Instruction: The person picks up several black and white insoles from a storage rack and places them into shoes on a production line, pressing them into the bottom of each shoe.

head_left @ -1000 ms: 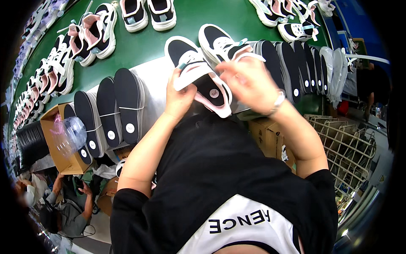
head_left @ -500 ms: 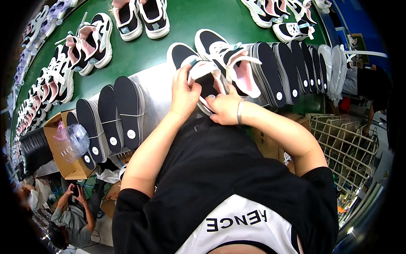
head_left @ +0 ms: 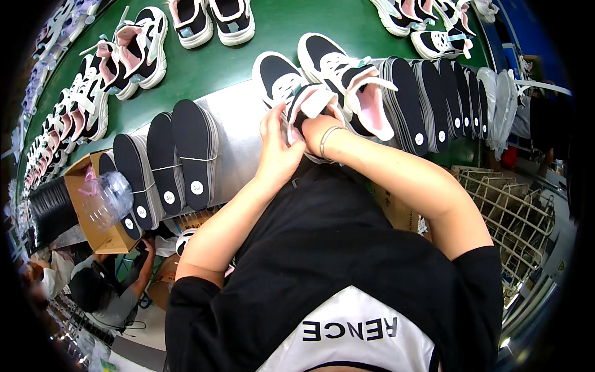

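Observation:
A black and white sneaker [head_left: 282,77] with a pink lining stands at the front edge of the bench, toe away from me. My left hand [head_left: 279,149] grips its left side near the collar, thumb toward the heel. Deep in the shoe's opening is my right hand [head_left: 317,131], its fingers hidden inside, with a bracelet at the wrist. Whatever those fingers touch cannot be seen. Close on the right stands a matching sneaker [head_left: 341,71], its tongue and collar spread apart, with neither hand on it.
Banded stacks of black insoles [head_left: 195,149] lie to the left, and more insole stacks [head_left: 406,102] stand to the right. Several sneakers [head_left: 145,46] line the green bench [head_left: 273,25]. A cardboard box [head_left: 102,239] holds a clear plastic bottle [head_left: 108,198]. A wire rack [head_left: 508,217] stands at right.
My right hand has gone deeper into the sneaker, hiding the round white sticker seen inside it before. My left hand has shifted lower along the collar. A co-worker at lower left has bent forward.

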Demonstrator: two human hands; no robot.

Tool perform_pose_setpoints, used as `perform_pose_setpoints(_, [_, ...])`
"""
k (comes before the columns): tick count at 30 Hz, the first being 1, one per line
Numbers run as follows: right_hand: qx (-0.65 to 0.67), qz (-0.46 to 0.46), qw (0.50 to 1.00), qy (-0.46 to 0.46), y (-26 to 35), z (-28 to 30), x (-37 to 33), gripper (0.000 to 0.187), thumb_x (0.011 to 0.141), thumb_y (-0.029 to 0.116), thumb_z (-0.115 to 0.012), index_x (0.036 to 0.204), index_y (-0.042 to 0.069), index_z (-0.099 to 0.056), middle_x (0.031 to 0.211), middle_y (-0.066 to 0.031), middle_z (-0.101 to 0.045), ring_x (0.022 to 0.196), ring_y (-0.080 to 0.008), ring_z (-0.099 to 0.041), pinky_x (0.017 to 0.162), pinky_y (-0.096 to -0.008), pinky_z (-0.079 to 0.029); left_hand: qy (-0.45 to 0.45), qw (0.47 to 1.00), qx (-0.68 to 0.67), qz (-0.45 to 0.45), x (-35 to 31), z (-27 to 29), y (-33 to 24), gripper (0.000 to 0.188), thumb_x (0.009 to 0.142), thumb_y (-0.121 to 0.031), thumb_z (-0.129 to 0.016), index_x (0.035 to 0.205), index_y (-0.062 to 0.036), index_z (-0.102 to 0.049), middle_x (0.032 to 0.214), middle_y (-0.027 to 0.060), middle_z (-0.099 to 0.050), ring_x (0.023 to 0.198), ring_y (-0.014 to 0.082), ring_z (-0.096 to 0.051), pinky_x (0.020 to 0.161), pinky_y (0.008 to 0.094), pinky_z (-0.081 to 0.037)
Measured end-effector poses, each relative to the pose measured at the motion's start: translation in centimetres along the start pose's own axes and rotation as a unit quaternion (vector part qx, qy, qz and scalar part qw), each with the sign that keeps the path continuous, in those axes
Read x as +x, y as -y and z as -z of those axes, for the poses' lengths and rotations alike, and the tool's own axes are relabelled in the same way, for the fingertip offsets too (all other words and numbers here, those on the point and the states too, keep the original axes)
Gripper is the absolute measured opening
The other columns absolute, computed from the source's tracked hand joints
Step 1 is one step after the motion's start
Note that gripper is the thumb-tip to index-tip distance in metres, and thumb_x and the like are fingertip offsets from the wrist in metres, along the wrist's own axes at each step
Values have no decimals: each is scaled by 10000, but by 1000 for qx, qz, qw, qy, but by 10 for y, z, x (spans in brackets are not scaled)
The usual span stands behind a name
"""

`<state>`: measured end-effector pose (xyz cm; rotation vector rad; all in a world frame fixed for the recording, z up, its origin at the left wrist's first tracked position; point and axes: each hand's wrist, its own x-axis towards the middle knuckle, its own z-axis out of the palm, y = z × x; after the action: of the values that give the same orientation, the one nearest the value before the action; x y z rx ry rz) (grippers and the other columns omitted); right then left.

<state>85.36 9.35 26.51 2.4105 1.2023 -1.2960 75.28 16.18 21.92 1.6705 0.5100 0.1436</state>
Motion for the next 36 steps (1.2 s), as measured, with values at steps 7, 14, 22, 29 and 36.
perform_pose_setpoints(7, [8,-39,997,-65,-5,-18,14,364,764,272,-447,1046,63,-545,1126,-146,-506,1093,-272,-443,935,-392,-270,-5,999,31,-29,0,-2,2,604,648,-24,-496,1214,-21,-285,1195,195,-250,1122,338,-296,952,353,-276])
perform_pose_setpoints(14, [-16,-22,999,-45,-12,-18,10,389,773,327,-406,990,56,-582,1015,-150,-569,930,-253,-557,885,-354,-327,-2,999,19,-41,2,-5,7,628,639,-30,-503,1225,-29,-278,1201,198,-239,1133,342,-286,954,360,-273])
perform_pose_setpoints(22, [145,117,976,-115,-22,-18,-10,184,701,163,-526,822,47,-603,822,-154,-595,788,-294,-569,717,-385,-438,-75,980,144,-112,19,-4,-12,491,635,-15,-471,1118,43,-405,1164,225,-327,1071,355,-355,914,368,-308])
perform_pose_setpoints(29, [42,-3,888,-458,-89,-20,-85,161,705,207,-550,786,70,-571,883,-121,-525,834,-294,-490,705,-393,-415,-218,884,349,-219,13,27,-50,559,650,10,-476,1179,50,-299,1152,211,-339,1078,341,-338,931,392,-260])
perform_pose_setpoints(36, [198,54,889,-410,-116,-54,-90,266,740,276,-560,897,62,-571,959,-128,-539,875,-290,-512,766,-374,-408,-5,909,291,-298,50,-66,-65,645,620,-153,-650,1182,-38,-354,1101,196,-392,1011,342,-401,841,420,-337])
